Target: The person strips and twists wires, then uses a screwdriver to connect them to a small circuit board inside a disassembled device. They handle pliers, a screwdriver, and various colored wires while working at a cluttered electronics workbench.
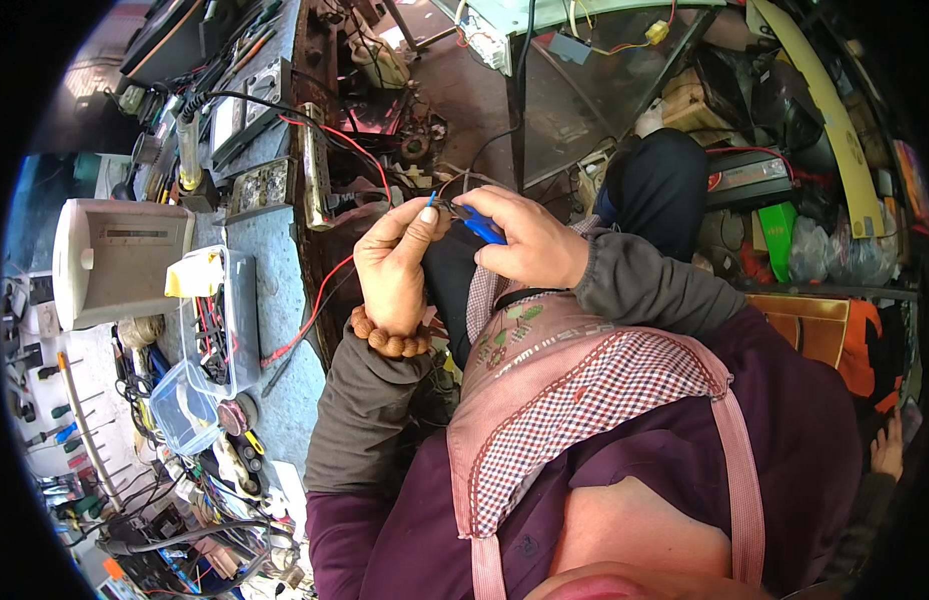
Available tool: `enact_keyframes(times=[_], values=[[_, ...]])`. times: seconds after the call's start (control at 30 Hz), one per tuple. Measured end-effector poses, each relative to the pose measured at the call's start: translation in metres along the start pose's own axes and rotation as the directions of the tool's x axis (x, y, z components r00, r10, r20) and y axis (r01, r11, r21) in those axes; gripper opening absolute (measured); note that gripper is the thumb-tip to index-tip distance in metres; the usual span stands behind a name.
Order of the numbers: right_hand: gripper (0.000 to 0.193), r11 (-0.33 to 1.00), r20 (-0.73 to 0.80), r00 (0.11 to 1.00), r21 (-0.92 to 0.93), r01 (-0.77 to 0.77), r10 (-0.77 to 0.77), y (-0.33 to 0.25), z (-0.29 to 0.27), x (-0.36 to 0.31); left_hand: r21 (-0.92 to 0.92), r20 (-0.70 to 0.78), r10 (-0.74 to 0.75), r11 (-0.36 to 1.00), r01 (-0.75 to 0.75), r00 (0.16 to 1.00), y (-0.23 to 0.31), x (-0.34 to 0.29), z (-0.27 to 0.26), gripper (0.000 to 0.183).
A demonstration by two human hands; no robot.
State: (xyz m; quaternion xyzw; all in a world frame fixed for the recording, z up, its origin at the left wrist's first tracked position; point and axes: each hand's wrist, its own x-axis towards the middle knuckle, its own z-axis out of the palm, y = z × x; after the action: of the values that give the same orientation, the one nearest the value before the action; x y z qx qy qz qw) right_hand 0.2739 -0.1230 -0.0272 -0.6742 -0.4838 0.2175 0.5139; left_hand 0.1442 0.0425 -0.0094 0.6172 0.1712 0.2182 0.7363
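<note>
Pink cloth is worn across the chest as an apron (529, 360), where a sharp scrap could be caught if it is thrown back by a cut. At the left wrist, a beaded bracelet (389, 335) is worn near a red wire (325, 288), which could be snagged by the beads if the arm is pulled in. Over the lap, a short blue wire end (431, 199) is pinched between the thumb and fingertips of the left hand (392, 262). Blue-handled pliers (484, 227) are held in the right hand (532, 238), their tips set close to that pinch; whether the wire is gripped by the jaws cannot be told. With so little room left, a fingertip could be nipped by a slip, or the strand severed by too hard a squeeze. On the bench (274, 240), well to the left, a clear plastic box (247, 320) of leads (212, 340) could be jarred by an elbow. Farther off, a black cord (521, 100) is hung, by which a raised hand could be fouled.
</note>
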Motion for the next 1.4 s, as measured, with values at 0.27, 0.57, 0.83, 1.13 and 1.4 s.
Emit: enact_keyframes(times=[0.27,0.57,0.83,1.13,1.4], values=[[0.05,1.0,-0.021,1.0,-0.019,-0.003,0.003,-0.004,0.0,0.004,0.04,-0.033,-0.047,0.998,0.048,0.998,0.0,-0.003,0.004,0.02],[0.022,0.781,0.405,0.888,0.473,-0.409,0.22,-0.017,-0.02,0.004,0.303,0.258,-0.116,0.952,0.033,0.959,0.015,-0.004,0.003,0.04],[0.019,0.695,0.265,0.941,0.637,-0.334,0.21,-0.01,0.001,-0.01,0.299,0.078,0.021,0.953,-0.043,0.997,-0.003,-0.013,0.021,0.049],[0.026,0.497,-0.131,0.907,0.863,-0.095,0.4,-0.007,-0.02,-0.003,0.133,0.078,-0.084,0.988,0.073,0.993,-0.014,-0.011,0.024,0.05],[0.027,0.479,-0.002,0.889,0.843,-0.245,0.458,0.01,-0.011,-0.003,0.041,0.134,-0.094,0.995,0.089,0.986,-0.01,-0.01,0.016,0.032]])
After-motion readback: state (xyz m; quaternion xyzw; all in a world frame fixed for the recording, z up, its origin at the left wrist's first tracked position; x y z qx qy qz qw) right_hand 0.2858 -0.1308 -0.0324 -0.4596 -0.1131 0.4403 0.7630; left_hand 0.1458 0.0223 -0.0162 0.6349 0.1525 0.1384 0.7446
